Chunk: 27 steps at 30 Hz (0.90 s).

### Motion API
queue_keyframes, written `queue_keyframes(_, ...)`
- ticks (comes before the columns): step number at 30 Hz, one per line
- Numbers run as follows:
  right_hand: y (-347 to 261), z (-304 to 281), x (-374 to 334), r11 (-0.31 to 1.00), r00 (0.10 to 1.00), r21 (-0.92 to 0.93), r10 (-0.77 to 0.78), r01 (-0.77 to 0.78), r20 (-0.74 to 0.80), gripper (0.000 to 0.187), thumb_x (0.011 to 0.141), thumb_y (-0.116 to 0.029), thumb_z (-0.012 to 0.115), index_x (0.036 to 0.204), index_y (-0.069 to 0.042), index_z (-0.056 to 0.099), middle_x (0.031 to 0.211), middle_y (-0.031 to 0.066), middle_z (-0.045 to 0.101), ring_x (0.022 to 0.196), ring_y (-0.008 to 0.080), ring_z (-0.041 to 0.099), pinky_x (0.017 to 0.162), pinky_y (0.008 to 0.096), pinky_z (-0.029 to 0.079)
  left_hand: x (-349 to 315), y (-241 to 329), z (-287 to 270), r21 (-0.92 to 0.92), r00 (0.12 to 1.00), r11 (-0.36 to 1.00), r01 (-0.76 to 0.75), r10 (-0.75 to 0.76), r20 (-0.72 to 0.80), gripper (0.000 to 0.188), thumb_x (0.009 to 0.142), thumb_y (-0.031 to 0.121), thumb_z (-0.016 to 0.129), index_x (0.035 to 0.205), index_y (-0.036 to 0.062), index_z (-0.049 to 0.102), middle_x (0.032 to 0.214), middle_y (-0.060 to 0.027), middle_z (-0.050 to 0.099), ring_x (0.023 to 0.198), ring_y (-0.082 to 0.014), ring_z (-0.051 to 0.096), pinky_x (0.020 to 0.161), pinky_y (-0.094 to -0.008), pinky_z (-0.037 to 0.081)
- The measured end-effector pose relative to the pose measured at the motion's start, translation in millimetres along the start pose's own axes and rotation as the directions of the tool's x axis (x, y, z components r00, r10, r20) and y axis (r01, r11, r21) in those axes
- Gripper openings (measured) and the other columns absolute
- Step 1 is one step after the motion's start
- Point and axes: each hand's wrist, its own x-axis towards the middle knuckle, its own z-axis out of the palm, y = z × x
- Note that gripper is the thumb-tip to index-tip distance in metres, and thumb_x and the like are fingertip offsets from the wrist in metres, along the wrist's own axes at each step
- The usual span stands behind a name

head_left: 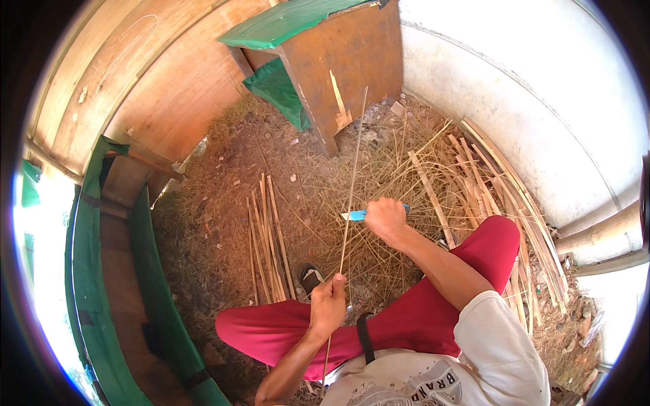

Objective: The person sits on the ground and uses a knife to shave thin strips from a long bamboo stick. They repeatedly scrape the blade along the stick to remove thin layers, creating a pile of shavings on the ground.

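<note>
My left hand (328, 303) is closed round a long thin bamboo strip (353, 179), low down near my lap. The strip runs up and away from me, its far tip in front of the wooden cabinet, and its lower end passes below my hand toward my shirt. In my right hand (386, 218), the fingers are wrapped round a blue utility knife (357, 216). Its blade points left and lies at or very near the strip; I cannot tell whether they touch. Curled shavings (379, 254) lie thick on the ground beneath both hands.
Several split bamboo lengths (266, 233) lie left of my hands, and a larger pile (501, 183) lies right along the white wall (528, 81). A wooden cabinet (345, 61) with a green cover stands ahead. Green-edged wooden framing (145, 257) is at the left.
</note>
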Motion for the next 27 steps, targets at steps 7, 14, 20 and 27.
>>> queue_keyframes(7,66,-8,33,0.960,0.960,-0.066,0.276,-0.272,0.051,0.019,0.091,-0.014,0.059,0.086,0.000,0.071,0.086,0.0191,0.070,0.075,0.0320,0.071,0.065,0.0443,0.057,-41,-10,-4,0.040,0.995,0.996,-0.076,0.072,0.075,0.033,0.105,0.024,0.048,0.097,-0.0033,0.065,0.065,-0.0224,0.051,0.052,-0.0264,0.049,0.056,-0.0364,0.044)
queue_keyframes(14,56,14,35,0.963,0.963,0.018,0.269,-0.269,0.000,0.017,0.084,-0.014,0.063,0.083,0.001,0.071,0.080,0.0213,0.069,0.075,0.0367,0.071,0.068,0.0476,0.056,-82,-22,-45,0.093,0.983,0.991,0.093,-0.107,0.149,0.031,0.104,0.023,0.051,0.101,-0.0022,0.068,0.061,-0.0097,0.055,0.054,-0.0146,0.050,0.055,-0.0313,0.045)
queue_keyframes(20,69,20,43,0.954,0.954,0.039,0.298,-0.296,-0.046,0.017,0.084,-0.010,0.061,0.078,0.003,0.070,0.081,0.0231,0.069,0.073,0.0370,0.070,0.068,0.0473,0.057,-129,-25,-73,0.073,0.962,0.972,0.224,-0.233,0.146,0.032,0.105,0.023,0.051,0.101,-0.0036,0.069,0.060,-0.0062,0.055,0.054,-0.0101,0.052,0.052,-0.0299,0.044)
queue_keyframes(27,77,15,50,0.928,0.921,-0.058,0.372,-0.367,0.120,0.021,0.093,-0.015,0.058,0.093,0.000,0.074,0.092,0.0184,0.072,0.088,0.0321,0.073,0.074,0.0425,0.059,-191,-46,-90,0.147,0.919,0.910,0.387,-0.393,0.017,0.033,0.105,0.024,0.051,0.100,-0.0038,0.069,0.059,-0.0030,0.053,0.053,-0.0081,0.049,0.050,-0.0284,0.042)
